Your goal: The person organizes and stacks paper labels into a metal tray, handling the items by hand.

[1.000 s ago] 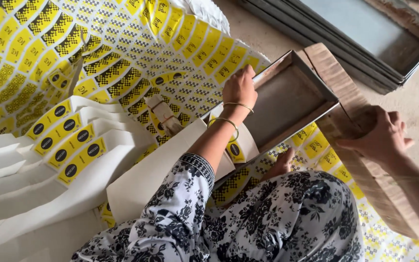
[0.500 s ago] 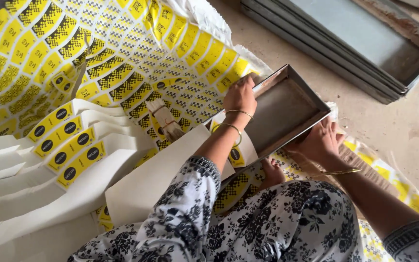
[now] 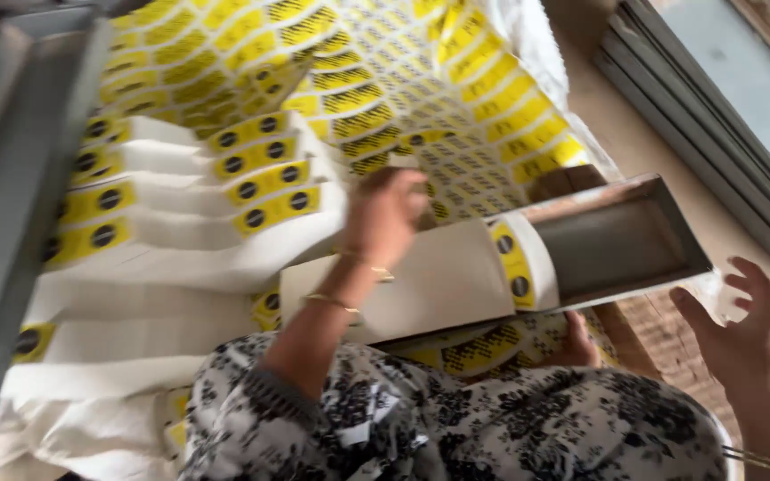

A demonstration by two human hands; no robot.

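Since a moment ago the left hand [image 3: 389,214] has let go of the grey metal tray [image 3: 621,240] and now reaches, fingers loosely curled around nothing, toward the fanned white sheets [image 3: 180,232] with yellow labels. The right hand [image 3: 750,334], open with fingers spread, hovers just beside the tray's near corner. The tray rests tilted over the lap, its shallow inside bare and dull.
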